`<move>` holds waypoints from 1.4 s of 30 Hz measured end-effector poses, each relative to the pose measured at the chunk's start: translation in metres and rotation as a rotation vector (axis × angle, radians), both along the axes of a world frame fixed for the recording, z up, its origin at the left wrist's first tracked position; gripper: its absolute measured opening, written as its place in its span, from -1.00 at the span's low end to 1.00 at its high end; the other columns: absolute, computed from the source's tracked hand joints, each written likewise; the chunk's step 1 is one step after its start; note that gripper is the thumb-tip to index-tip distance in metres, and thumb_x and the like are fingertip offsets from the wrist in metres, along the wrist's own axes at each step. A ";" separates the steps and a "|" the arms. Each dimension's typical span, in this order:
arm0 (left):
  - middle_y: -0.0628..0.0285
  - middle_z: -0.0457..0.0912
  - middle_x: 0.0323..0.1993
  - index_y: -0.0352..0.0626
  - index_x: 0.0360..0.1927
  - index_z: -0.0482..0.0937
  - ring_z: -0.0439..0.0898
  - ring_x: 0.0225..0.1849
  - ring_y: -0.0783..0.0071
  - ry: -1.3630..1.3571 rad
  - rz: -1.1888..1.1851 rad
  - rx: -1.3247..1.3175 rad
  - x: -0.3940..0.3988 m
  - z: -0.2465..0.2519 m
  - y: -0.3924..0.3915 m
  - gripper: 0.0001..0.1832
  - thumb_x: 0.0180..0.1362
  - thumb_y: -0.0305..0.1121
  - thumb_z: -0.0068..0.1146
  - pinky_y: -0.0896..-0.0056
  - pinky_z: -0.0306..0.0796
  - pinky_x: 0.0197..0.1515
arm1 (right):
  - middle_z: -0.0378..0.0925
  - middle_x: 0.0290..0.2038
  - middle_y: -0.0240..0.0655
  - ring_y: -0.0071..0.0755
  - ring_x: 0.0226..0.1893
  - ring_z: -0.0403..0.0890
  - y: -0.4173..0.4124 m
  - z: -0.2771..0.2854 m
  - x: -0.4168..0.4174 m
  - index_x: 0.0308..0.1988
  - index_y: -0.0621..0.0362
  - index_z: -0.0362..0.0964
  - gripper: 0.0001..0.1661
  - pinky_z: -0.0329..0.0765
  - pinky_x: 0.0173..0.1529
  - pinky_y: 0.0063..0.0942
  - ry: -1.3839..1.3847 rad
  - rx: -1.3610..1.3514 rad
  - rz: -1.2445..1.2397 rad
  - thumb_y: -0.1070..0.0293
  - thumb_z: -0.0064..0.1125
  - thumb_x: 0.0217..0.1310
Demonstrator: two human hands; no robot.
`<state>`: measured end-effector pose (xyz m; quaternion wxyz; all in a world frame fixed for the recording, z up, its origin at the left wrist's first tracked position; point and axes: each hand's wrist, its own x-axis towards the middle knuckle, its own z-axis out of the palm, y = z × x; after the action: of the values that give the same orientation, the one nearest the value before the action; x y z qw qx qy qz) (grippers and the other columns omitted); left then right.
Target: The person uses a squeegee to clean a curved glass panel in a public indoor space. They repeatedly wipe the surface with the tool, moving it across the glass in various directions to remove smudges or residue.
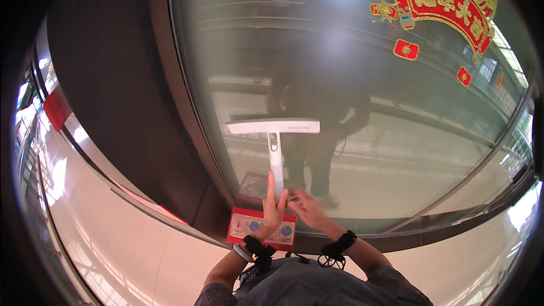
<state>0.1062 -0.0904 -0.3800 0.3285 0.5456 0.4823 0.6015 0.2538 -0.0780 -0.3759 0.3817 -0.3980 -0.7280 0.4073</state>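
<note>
A white window squeegee (274, 126) lies with its wide head against a glass pane (382, 170), its handle pointing down towards me. My left hand (273, 208) is closed around the lower end of the handle, one finger stretched along it. My right hand (307, 209), slightly blurred, is just to the right of the handle end with its fingers spread; it holds nothing that I can see. Both wrists wear black straps, and the left one also has a pale band. My reflection shows in the glass.
A red box (261, 244) with printed pictures stands below my left hand at the foot of the glass. A dark frame panel (114, 72) borders the pane at left. Red and gold stickers (446, 4) cover the upper right glass. Pale shiny floor tiles (140, 255) surround the base.
</note>
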 end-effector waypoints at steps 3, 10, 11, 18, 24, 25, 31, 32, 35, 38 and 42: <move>0.14 0.58 -0.32 -0.13 0.51 -0.13 0.60 -0.33 0.34 0.045 0.009 0.074 -0.003 0.050 0.012 -0.19 0.30 -0.42 0.05 0.34 0.49 -0.24 | 0.46 -0.10 -0.23 -0.50 -0.13 0.50 -0.001 0.034 -0.025 0.12 0.24 0.25 -0.63 0.47 -0.04 -0.45 0.256 -0.036 0.086 0.28 -0.03 0.44; -0.08 0.37 0.10 -0.26 0.48 -0.19 0.46 0.09 0.08 0.120 -0.160 0.359 0.008 0.164 0.052 -0.07 0.13 -0.53 0.14 0.21 0.38 0.12 | 0.47 -0.39 -0.21 -0.36 -0.43 0.47 0.026 0.185 -0.038 -0.03 0.27 0.30 -0.62 0.44 -0.30 -0.43 0.312 0.265 -0.172 0.14 -0.01 0.43; -0.10 0.31 0.14 -0.26 0.48 -0.20 0.42 0.13 0.04 0.169 -0.177 0.420 0.016 0.178 0.053 -0.05 0.11 -0.56 0.13 0.19 0.35 0.15 | 0.47 -0.46 -0.18 -0.28 -0.52 0.47 0.029 0.197 -0.035 -0.08 0.26 0.32 -0.61 0.42 -0.38 -0.40 0.370 0.328 -0.226 0.11 0.00 0.41; -0.14 0.20 0.09 -0.24 0.45 -0.12 0.21 0.19 -0.09 0.362 -0.277 0.387 0.044 0.125 0.045 -0.06 0.02 -0.60 0.15 0.12 0.27 0.20 | 0.49 -0.49 -0.02 0.01 -0.53 0.55 0.030 0.144 0.005 -0.21 0.30 0.35 -0.58 0.44 -0.40 -0.20 0.198 0.328 -0.400 0.09 0.05 0.36; -0.07 0.23 0.10 -0.25 0.37 0.15 0.41 0.11 0.00 0.458 -0.519 0.178 0.035 0.081 0.021 -0.23 0.03 -0.62 0.14 0.11 0.46 0.01 | 0.51 -0.48 0.04 0.21 -0.43 0.58 0.020 0.067 0.024 -0.22 0.29 0.36 -0.58 0.49 -0.36 -0.11 0.109 0.332 -0.567 0.08 0.10 0.35; -0.05 0.25 0.09 -0.24 0.35 0.21 0.45 0.08 0.03 0.518 -0.395 0.256 0.027 0.091 0.018 -0.28 0.05 -0.63 0.12 0.16 0.48 -0.03 | 0.50 -0.50 0.02 0.19 -0.46 0.57 0.017 0.091 0.020 -0.22 0.29 0.37 -0.59 0.47 -0.40 -0.13 0.150 0.244 -0.525 0.09 0.10 0.36; -0.02 0.26 0.22 -0.11 0.28 0.40 0.34 0.20 0.00 0.782 0.129 0.610 0.020 0.161 0.040 -0.40 0.09 -0.63 0.10 0.14 0.33 0.14 | 0.45 -0.60 -0.39 -0.56 -0.69 0.44 0.032 0.209 0.029 -0.12 0.19 0.32 -0.71 0.33 -0.61 -0.51 0.297 0.421 -0.544 0.17 0.00 0.42; -0.02 0.24 0.27 -0.10 0.28 0.39 0.30 0.24 -0.02 0.869 0.242 0.719 0.019 0.163 0.043 -0.39 0.09 -0.61 0.11 0.11 0.27 0.20 | 0.45 -0.59 -0.29 -0.38 -0.66 0.47 0.031 0.203 0.032 -0.09 0.18 0.29 -0.70 0.35 -0.57 -0.41 0.275 0.404 -0.561 0.17 0.00 0.42; -0.01 0.11 0.39 -0.06 0.31 0.36 0.14 0.36 -0.10 0.876 0.239 0.630 0.013 0.158 0.051 -0.37 0.11 -0.59 0.11 -0.05 0.06 0.33 | 0.45 -0.56 -0.08 -0.02 -0.58 0.52 0.029 0.140 0.045 -0.02 0.16 0.24 -0.67 0.39 -0.50 -0.23 0.222 0.319 -0.599 0.17 0.01 0.41; -0.04 0.01 0.45 -0.05 0.33 0.34 0.08 0.42 -0.12 0.845 0.208 0.586 0.009 0.144 0.060 -0.35 0.12 -0.59 0.11 -0.08 0.04 0.33 | 0.47 -0.56 -0.14 -0.10 -0.58 0.55 0.012 0.012 0.082 -0.02 0.13 0.24 -0.68 0.43 -0.49 -0.28 0.170 0.209 -0.666 0.16 0.01 0.40; -0.09 -0.01 0.44 -0.05 0.35 0.32 0.05 0.43 -0.17 0.870 0.215 0.609 0.009 0.139 0.066 -0.34 0.13 -0.56 0.12 -0.06 0.01 0.34 | 0.37 -0.57 -0.48 -0.69 -0.62 0.36 -0.025 -0.019 0.105 -0.01 0.13 0.23 -0.72 0.35 -0.55 -0.61 0.211 0.013 -0.685 0.24 -0.01 0.40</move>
<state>0.1148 -0.0245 -0.2407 -0.1380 0.7623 0.4307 0.4629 0.3587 -0.1026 -0.3953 0.5717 -0.5722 -0.5115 0.2899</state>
